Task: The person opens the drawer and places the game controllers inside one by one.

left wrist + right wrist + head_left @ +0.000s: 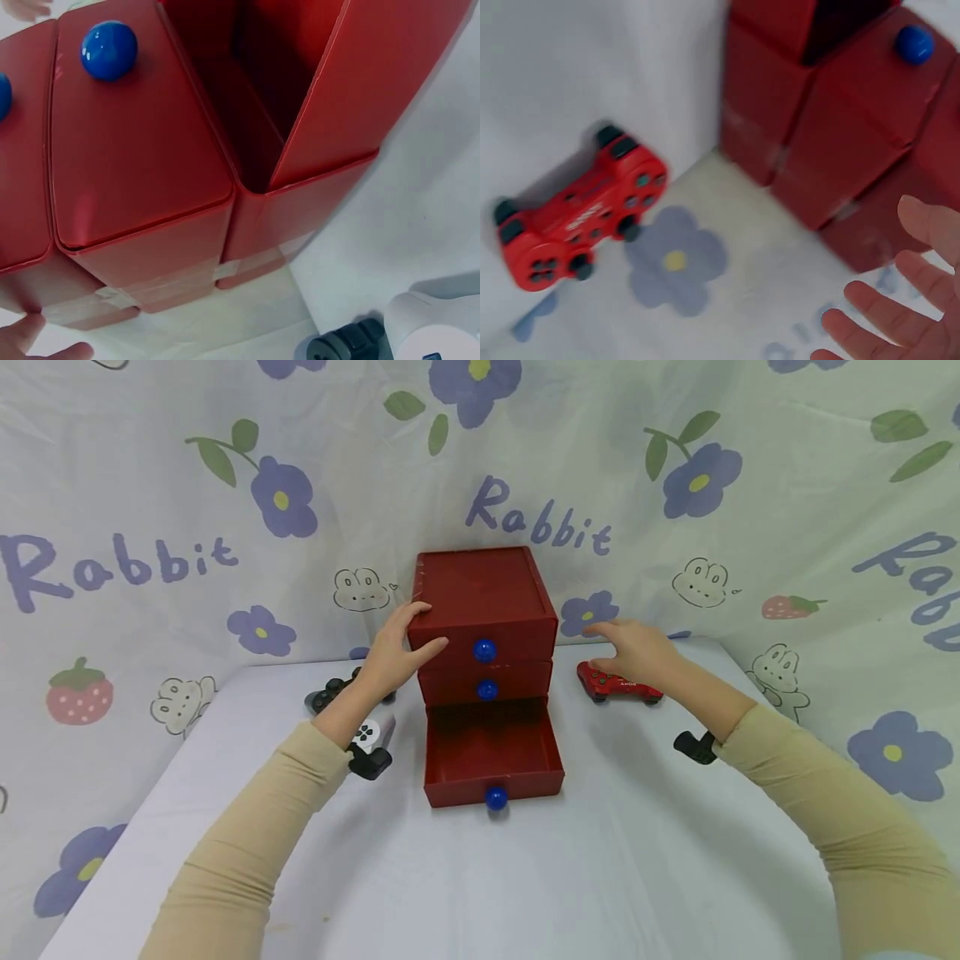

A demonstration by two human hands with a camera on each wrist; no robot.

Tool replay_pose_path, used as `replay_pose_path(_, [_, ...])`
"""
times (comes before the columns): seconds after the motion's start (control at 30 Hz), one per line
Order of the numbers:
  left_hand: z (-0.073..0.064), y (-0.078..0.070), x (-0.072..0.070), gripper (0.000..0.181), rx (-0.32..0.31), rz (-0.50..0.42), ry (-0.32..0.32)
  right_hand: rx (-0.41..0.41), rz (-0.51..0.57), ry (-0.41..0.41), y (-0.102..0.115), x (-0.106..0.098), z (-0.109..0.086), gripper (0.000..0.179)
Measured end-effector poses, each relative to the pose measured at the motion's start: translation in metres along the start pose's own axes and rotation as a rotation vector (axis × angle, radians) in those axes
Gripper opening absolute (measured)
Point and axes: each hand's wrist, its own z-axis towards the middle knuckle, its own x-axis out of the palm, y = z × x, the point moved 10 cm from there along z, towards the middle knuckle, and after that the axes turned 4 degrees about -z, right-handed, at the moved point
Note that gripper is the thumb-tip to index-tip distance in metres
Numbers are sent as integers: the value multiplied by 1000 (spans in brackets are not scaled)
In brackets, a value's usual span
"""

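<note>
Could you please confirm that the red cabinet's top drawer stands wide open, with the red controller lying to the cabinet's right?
Not quite: the head view shows the bottom drawer wide open instead; the red controller does lie right of the cabinet.

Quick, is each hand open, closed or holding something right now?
Left hand: open, at the red three-drawer cabinet, gripping nothing.
Right hand: open, holding nothing.

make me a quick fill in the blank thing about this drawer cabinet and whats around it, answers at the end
1. Of the three drawers in the cabinet, only the ____ one is pulled out.
2. All the drawer knobs are coloured ____.
3. The game controller nearest the right hand is mostly ____ in colour.
4. In the head view, the left hand is at the cabinet's ____-hand side.

Missing words: bottom; blue; red; left
</note>
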Motion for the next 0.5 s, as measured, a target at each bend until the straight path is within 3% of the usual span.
replay_pose_path(0.37, [-1, -3, -1, 57, 21, -14, -8, -57, 7, 58, -47, 40, 23, 64])
replay_pose_path(0.5, [-1, -3, -1, 57, 19, -11, -3, -35, 34, 107, -66, 61, 26, 69])
